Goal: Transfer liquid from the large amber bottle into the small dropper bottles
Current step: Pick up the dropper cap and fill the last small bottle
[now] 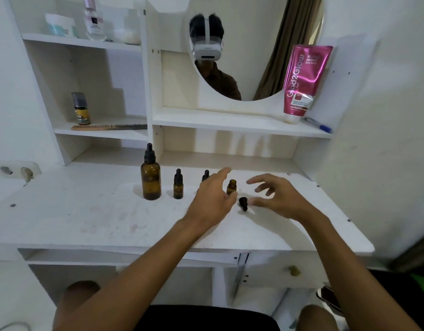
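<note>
Left grip (pixel 213 199) is spread, fingers straight and holding nothing, hovering just left of the open little bottle (pixel 231 187). Can't tell if the thumb side is actually brushing it. Right grip (pixel 280 197) is loose and spread too, nothing in it, with the thumb tip just beside the black dropper cap (pixel 243 203) that's lying on its side on the white surface (pixel 87 218).

So progress-wise I'd say this is barely started. One little bottle has its top off and stands upright between the two grips, ready to take liquid. Whether there's anything in it, no idea, the glass is too dark and small to read.

The big amber bottle (pixel 151 182) is well off to the left with its dropper top still on, so it looks like no transfer has happened yet. Next to it is a capped little bottle (pixel 178 186), and a second capped one (pixel 205 175) is half hidden behind the left grip.

What's left, by my guess: open the big one, fill the open little bottle, recap it, then do the other two.
</note>
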